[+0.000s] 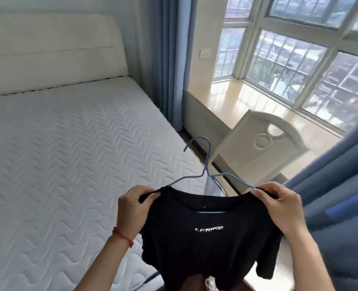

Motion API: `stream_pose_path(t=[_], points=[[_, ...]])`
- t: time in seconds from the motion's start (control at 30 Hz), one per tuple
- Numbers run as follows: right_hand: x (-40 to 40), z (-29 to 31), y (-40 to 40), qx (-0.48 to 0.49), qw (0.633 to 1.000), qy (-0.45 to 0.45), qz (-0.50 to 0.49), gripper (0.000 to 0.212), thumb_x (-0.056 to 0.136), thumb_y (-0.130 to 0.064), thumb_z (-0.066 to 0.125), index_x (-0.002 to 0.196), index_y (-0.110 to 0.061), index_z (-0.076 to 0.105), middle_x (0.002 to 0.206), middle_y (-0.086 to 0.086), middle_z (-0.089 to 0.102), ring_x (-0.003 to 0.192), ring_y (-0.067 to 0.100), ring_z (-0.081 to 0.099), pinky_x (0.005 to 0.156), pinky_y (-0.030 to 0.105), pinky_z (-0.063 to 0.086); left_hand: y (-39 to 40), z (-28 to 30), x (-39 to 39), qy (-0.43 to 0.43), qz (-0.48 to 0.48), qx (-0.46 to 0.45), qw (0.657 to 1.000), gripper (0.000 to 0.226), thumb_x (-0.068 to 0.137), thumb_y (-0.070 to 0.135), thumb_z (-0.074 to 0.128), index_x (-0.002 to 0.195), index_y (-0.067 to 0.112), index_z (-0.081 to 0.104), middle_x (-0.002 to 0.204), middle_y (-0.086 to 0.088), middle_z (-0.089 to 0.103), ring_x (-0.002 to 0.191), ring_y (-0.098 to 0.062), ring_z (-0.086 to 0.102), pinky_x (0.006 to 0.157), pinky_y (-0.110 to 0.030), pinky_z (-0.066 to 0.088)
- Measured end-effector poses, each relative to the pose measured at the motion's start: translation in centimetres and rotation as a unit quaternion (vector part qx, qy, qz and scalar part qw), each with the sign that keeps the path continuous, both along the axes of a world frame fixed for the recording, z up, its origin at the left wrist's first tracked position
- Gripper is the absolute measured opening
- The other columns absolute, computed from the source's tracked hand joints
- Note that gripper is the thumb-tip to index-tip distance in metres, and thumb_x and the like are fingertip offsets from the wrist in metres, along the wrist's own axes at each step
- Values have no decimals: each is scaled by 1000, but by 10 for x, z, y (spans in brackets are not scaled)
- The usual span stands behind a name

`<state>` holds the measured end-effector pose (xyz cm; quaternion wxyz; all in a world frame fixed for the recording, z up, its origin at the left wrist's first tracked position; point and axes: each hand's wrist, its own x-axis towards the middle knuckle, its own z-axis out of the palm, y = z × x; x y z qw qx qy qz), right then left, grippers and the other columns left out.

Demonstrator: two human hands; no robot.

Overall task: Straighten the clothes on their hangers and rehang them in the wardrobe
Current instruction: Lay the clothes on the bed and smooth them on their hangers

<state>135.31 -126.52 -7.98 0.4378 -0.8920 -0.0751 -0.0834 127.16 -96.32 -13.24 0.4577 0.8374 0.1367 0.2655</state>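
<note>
Beside the bare quilted mattress [68, 154] of the bed, at the left of the view, the person holds a black T-shirt [205, 238] up in the air, already draped on a blue wire hanger [207, 164]; the left hand [135, 208], a red string bracelet [122, 236] on its wrist, has its grip pinched on the left shoulder seam, fingers curled round the cloth and seemingly the hanger arm beneath it; the hook rises free in the middle, pointing away toward a white chair back [264, 150] and the window sill [247, 106]; the right hand [283, 206] pinches the right shoulder likewise, thumb on top. No wardrobe is in view, so the rehanging is not yet done. The neckline looks wide against the thin wire, so a hard sideways tug from either hand could probably slide one shoulder off its arm and leave the shirt dangling lopsided; letting go with one hand to take the hook might tip the hanger the same way; the free hook could also snag the blue curtain [342, 196] close at the right when the person turns.
</note>
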Motion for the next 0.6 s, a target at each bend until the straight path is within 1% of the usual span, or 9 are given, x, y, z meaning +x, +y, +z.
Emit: stream_pose_path(t=[0.1, 0.17, 0.2, 0.23, 0.27, 0.33, 0.4, 0.53, 0.6], points=[[68, -16, -5, -14, 999, 22, 48, 11, 75, -15, 75, 72, -22, 67, 67, -13, 63, 72, -16, 54, 60, -2, 37, -19, -17, 32, 21, 58, -3, 998, 6, 72, 9, 76, 72, 13, 71, 78, 31, 64, 76, 1, 60, 67, -6, 44], [109, -28, -7, -9, 995, 45, 84, 18, 74, -15, 75, 67, -27, 65, 59, -11, 64, 70, -11, 56, 59, 1, 39, -30, -25, 50, 38, 102, -2, 994, 6, 72, 8, 75, 71, 12, 71, 76, 20, 66, 77, -1, 59, 68, -9, 45], [128, -33, -7, -2, 993, 58, 99, 20, 74, -14, 76, 65, -28, 64, 63, -9, 66, 68, -9, 57, 58, 3, 39, -35, -27, 59, 49, 125, -1, 991, 6, 72, 8, 75, 71, 11, 71, 68, 13, 65, 78, 0, 59, 68, -8, 45], [145, -39, -6, 3, 991, 67, 114, 20, 74, -14, 76, 65, -27, 64, 72, -14, 66, 67, -7, 57, 57, 4, 39, -39, -28, 67, 58, 145, 3, 988, 6, 72, 7, 76, 71, 10, 71, 62, 12, 62, 78, 3, 58, 68, -5, 43], [161, -43, -3, 6, 989, 73, 129, 19, 74, -13, 75, 65, -26, 65, 77, -20, 65, 67, -7, 58, 58, 4, 40, -41, -30, 75, 65, 161, 7, 985, 5, 72, 6, 76, 71, 8, 71, 64, 15, 61, 77, 7, 58, 68, -2, 42], [191, -54, 5, 8, 985, 84, 151, 15, 74, -14, 75, 67, -23, 66, 76, -15, 66, 70, -4, 58, 60, 5, 40, -41, -32, 90, 78, 184, 21, 980, 5, 71, 4, 76, 71, 6, 71, 66, 10, 61, 75, 10, 57, 69, 1, 39], [218, -66, 18, 8, 982, 96, 162, 8, 74, -17, 76, 71, -19, 68, 67, -9, 67, 72, -3, 58, 62, 7, 41, -34, -34, 106, 89, 205, 37, 974, 5, 70, 3, 76, 70, 4, 71, 66, 6, 62, 75, 4, 56, 69, 2, 38], [267, -84, 56, 1, 979, 98, 181, 5, 77, -18, 73, 76, -15, 69, 73, -12, 64, 72, -2, 58, 65, 3, 38, -8, -42, 144, 114, 225, 35, 967, 4, 72, 5, 74, 73, 2, 71, 69, 0, 65, 69, -2, 58, 68, 3, 37], [290, -94, 77, -15, 977, 101, 187, 4, 80, -20, 70, 78, -18, 67, 75, -10, 62, 74, 4, 57, 66, 7, 37, 11, -50, 169, 125, 226, 28, 966, 6, 74, 5, 73, 76, 0, 71, 74, -8, 69, 71, -14, 60, 67, 3, 37]])
